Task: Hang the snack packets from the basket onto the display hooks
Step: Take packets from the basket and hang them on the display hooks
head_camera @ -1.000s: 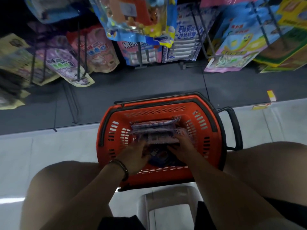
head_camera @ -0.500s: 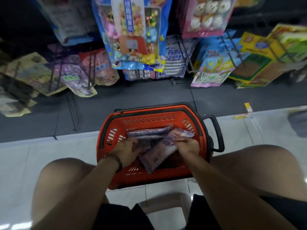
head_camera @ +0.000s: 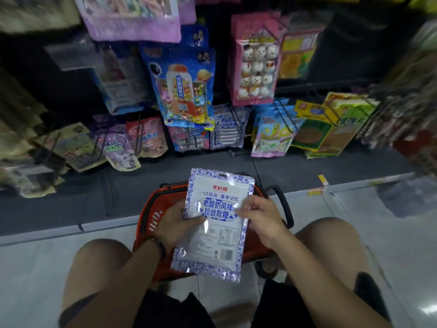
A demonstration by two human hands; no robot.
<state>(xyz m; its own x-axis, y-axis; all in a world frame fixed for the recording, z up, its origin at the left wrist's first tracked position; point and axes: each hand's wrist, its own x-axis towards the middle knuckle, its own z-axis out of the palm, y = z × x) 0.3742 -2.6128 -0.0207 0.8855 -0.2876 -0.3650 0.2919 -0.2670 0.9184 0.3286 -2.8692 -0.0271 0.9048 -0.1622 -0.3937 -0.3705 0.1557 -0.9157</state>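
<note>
Down on the pale tiled floor (head_camera: 35,268), I see one orange slotted plastic basket (head_camera: 146,207) below the wire display hooks (head_camera: 287,123). Over the basket are two flat, glossy white snack packets (head_camera: 212,247) with blue patterned borders, overlapping. My left hand (head_camera: 173,224) holds the pair from beneath, thumb on top, while my right hand (head_camera: 259,215) pinches the upper one's right edge.

Floor: we see pale glossy tiles (head_camera: 35,268).
On it: we see the orange basket (head_camera: 151,215), just before the shelf.
Base shelf: we see a dark grey deck (head_camera: 142,183) with yellow tags (head_camera: 322,179) at its edge.
</note>
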